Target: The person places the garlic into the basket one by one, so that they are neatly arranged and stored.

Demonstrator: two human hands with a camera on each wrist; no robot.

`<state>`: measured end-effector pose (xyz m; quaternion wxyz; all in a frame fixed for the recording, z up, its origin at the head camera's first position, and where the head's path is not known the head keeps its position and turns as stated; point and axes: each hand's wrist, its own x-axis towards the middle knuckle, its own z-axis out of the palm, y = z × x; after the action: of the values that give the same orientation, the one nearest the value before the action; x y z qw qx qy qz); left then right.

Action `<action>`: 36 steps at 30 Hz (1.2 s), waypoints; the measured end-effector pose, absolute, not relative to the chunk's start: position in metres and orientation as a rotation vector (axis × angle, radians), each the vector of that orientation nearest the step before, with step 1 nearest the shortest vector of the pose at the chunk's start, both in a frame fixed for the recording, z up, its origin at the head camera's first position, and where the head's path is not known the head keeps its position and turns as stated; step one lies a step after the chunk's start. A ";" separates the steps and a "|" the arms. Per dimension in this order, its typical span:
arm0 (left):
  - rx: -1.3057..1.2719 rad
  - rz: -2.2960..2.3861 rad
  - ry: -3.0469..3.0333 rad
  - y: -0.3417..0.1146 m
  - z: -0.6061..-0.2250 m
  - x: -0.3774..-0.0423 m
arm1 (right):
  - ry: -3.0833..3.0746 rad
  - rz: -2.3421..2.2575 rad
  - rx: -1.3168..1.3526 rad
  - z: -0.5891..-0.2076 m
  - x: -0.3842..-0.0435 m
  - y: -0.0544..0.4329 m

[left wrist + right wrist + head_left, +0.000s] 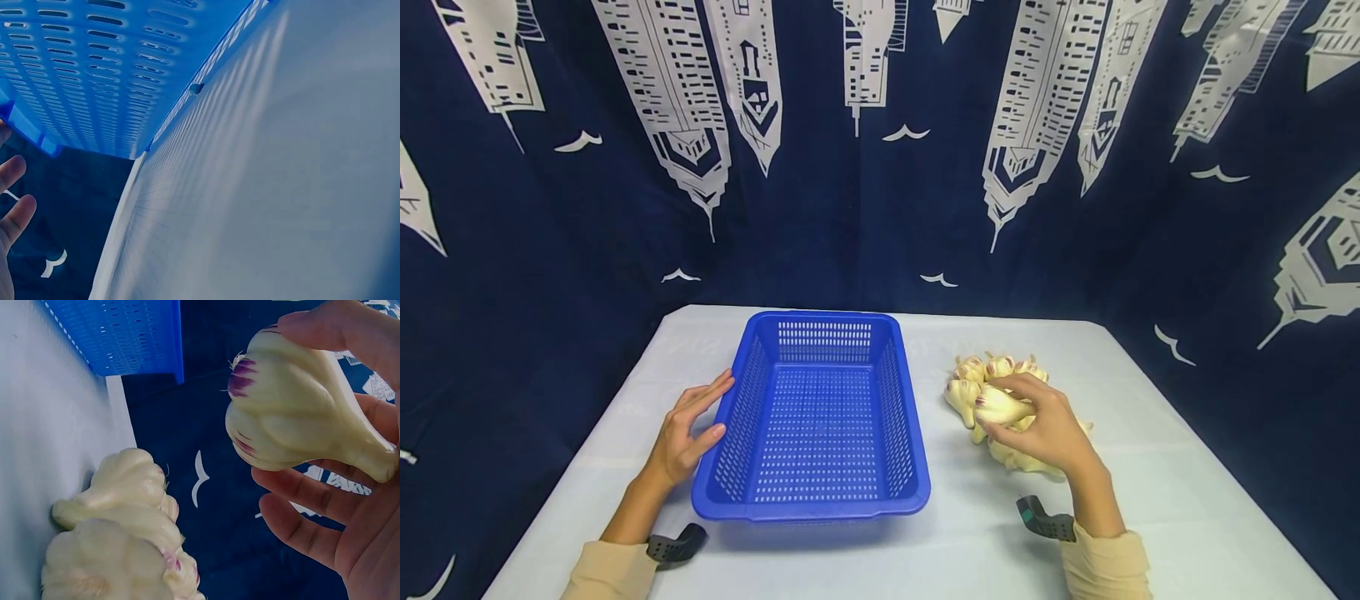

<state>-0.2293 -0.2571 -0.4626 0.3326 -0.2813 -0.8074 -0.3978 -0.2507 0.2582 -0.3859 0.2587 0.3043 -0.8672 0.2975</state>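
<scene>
My right hand (1037,421) grips a garlic bulb (1000,407) between thumb and fingers, above a pile of garlic bulbs (964,393). Seen from the right wrist, the held bulb (287,406) is pale with purple streaks, its stem toward the palm. Several other bulbs (103,556) lie on the table beneath it. A blue plastic basket (820,508) with slotted walls stands left of the pile, and I see nothing inside it. My left hand (681,437) rests against the basket's left rim with its fingers extended. Only some fingertips (19,215) show in the left wrist view.
A white-covered table (985,550) bears the basket and the garlic. Behind it hangs a dark blue cloth (850,225) printed with white buildings and birds. Each wrist wears a black band (1045,521) with a protruding mount.
</scene>
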 end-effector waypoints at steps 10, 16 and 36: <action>-0.742 -1.053 -2.101 -0.255 -0.463 -0.230 | -2.406 0.828 0.833 -0.377 -0.260 0.244; -0.744 -1.049 -2.088 -0.255 -0.460 -0.231 | -2.418 0.875 0.879 -0.370 -0.267 0.234; -0.752 -1.057 -2.075 -0.256 -0.463 -0.229 | -2.452 0.878 0.926 -0.360 -0.275 0.197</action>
<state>-0.2291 -0.2564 -0.4632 0.3402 -0.2890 -0.7974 -0.4061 -0.2750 0.1965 -0.3599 0.1878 0.3289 -0.8713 0.3121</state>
